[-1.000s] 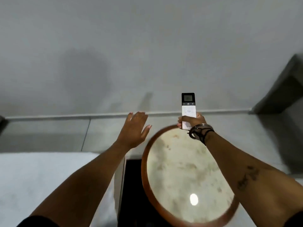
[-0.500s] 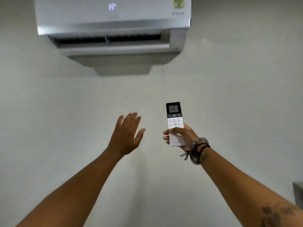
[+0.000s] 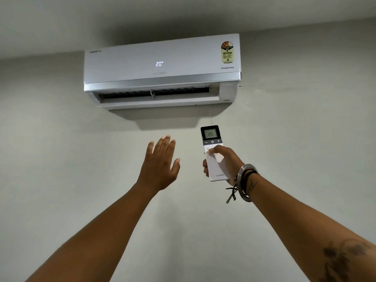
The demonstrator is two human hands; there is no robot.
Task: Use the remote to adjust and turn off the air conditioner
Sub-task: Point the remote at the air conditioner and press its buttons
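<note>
A white wall-mounted air conditioner (image 3: 162, 66) hangs high on the wall, its front display reading 20 and its lower flap open. My right hand (image 3: 227, 161) grips a slim white remote (image 3: 214, 153) upright below the unit's right half. The remote's dark screen also reads 20, and my thumb rests on the buttons under the power row. My left hand (image 3: 160, 165) is raised beside it, empty, fingers spread, back of the hand toward me.
A plain pale wall (image 3: 61, 159) fills the view, meeting the ceiling (image 3: 183, 15) above the unit. Bracelets and a cord circle my right wrist (image 3: 245, 182).
The view has tilted up from the floor and a round table to the wall, bringing the whole air conditioner into sight. Both hands rose with it; my thumb now lies on the remote's buttons.
</note>
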